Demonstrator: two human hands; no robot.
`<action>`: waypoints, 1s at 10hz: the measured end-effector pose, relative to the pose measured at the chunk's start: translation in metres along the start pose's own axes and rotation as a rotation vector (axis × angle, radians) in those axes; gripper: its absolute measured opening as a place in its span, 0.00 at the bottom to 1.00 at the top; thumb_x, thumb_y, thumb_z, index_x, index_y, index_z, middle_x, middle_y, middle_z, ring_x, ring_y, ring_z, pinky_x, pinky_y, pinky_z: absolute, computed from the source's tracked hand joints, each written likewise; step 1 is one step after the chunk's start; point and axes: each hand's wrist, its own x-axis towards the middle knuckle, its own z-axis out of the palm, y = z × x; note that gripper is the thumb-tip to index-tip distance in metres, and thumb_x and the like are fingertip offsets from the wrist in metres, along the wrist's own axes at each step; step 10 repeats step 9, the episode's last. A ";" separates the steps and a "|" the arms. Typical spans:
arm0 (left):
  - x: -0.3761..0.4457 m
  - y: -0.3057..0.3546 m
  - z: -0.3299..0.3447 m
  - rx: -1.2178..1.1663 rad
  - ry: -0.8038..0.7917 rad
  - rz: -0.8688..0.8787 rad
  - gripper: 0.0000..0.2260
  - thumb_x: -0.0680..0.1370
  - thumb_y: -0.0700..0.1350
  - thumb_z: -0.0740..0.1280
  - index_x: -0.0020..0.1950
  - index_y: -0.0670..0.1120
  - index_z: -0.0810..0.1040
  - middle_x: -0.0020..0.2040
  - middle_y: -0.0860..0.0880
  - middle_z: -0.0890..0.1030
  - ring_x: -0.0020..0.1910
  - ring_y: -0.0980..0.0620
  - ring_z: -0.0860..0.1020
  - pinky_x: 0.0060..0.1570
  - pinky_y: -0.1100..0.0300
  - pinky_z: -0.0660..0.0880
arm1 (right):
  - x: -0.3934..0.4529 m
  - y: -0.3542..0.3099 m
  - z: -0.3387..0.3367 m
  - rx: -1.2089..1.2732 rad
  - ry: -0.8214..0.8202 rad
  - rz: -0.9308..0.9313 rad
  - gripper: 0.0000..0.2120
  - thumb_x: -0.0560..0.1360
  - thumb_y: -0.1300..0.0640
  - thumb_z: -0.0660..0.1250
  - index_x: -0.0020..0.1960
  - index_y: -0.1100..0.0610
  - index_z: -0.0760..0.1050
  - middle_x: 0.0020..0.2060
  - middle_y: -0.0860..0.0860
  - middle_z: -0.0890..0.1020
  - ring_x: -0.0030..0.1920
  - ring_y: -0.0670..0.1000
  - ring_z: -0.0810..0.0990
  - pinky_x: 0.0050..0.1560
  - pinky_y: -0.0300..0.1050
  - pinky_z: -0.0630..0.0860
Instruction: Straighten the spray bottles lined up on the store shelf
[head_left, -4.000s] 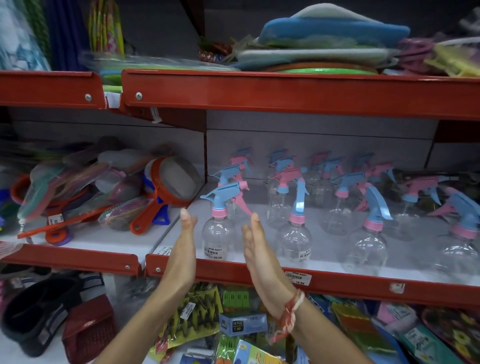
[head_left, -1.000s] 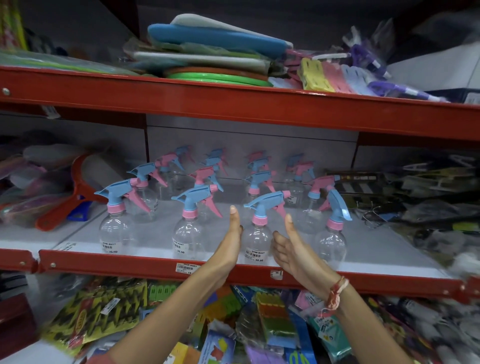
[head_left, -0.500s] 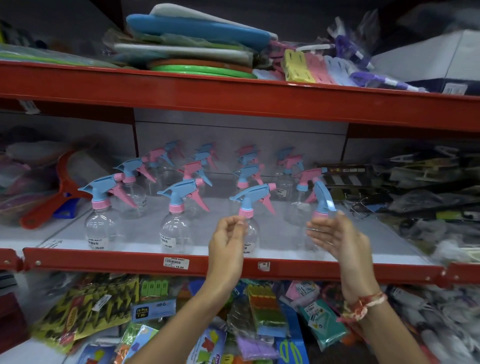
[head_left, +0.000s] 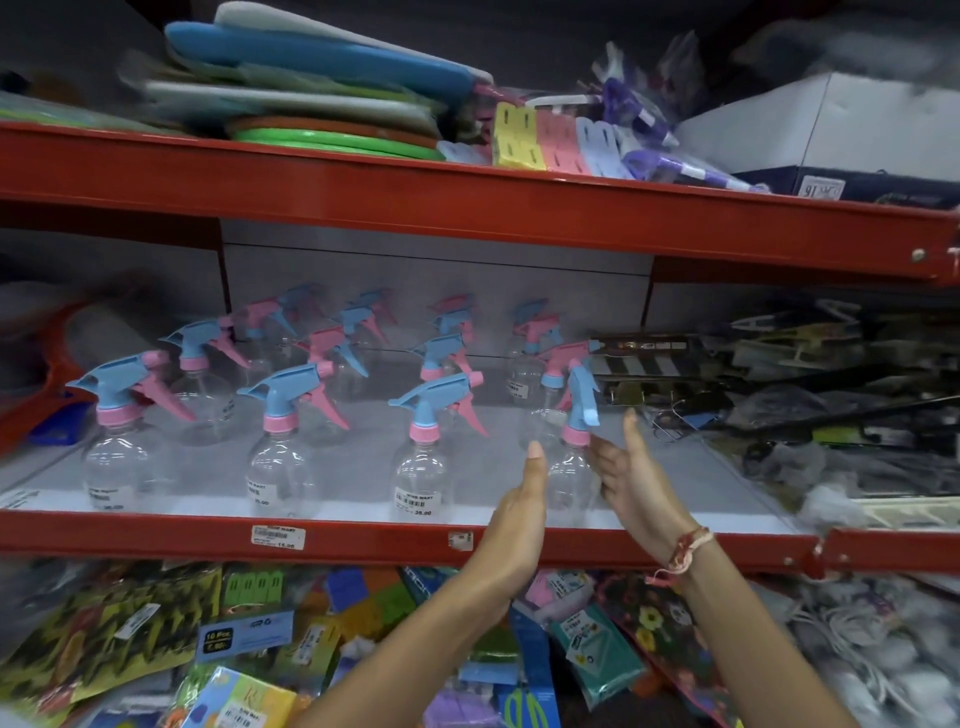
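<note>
A: What has changed?

B: The left hand (head_left: 519, 512) and right hand (head_left: 631, 480) have been moved right, from bottle 3 (head_left: 421, 467) to the last bottle (head_left: 569, 467). Both are held open and flat beside it; nothing is gripped.

A: And the job?

B: 3 near bottles look lined up. The last nozzle is turned forward.

A: The place?

B: A grey shelf (head_left: 343, 470) with a red rim is seen, with packets (head_left: 239, 631) below.

Open hands flank the last spray bottle on a store shelf

A person's left hand (head_left: 519, 512) and right hand (head_left: 636, 486), fingers straight and palms facing, bracket the rightmost front-row spray bottle (head_left: 570, 470) on the red-edged shelf (head_left: 363, 538); whether either palm touches it is unclear. Its blue trigger head points toward the viewer, while three neighbouring front bottles (head_left: 422, 457) aim left. A braided wristband (head_left: 684, 552) circles the right wrist.
</note>
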 end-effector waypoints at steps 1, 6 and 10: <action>0.007 -0.002 0.000 0.027 0.002 0.003 0.58 0.54 0.82 0.44 0.75 0.49 0.58 0.77 0.49 0.60 0.75 0.52 0.59 0.75 0.48 0.54 | -0.012 0.004 -0.001 -0.016 0.001 -0.021 0.40 0.75 0.32 0.42 0.75 0.58 0.59 0.74 0.49 0.64 0.73 0.46 0.63 0.72 0.42 0.57; 0.028 0.006 0.007 0.087 -0.033 0.036 0.43 0.68 0.73 0.38 0.76 0.49 0.55 0.78 0.49 0.57 0.76 0.53 0.56 0.76 0.52 0.50 | -0.053 0.011 -0.011 -0.043 -0.004 0.001 0.41 0.72 0.30 0.45 0.77 0.54 0.53 0.76 0.48 0.60 0.75 0.46 0.60 0.76 0.46 0.54; -0.008 0.006 -0.028 0.258 0.086 0.275 0.23 0.79 0.59 0.53 0.68 0.50 0.71 0.67 0.53 0.74 0.67 0.56 0.70 0.62 0.63 0.62 | -0.069 0.004 0.016 -0.173 0.327 -0.357 0.25 0.74 0.33 0.50 0.60 0.42 0.75 0.57 0.39 0.79 0.62 0.47 0.76 0.64 0.43 0.69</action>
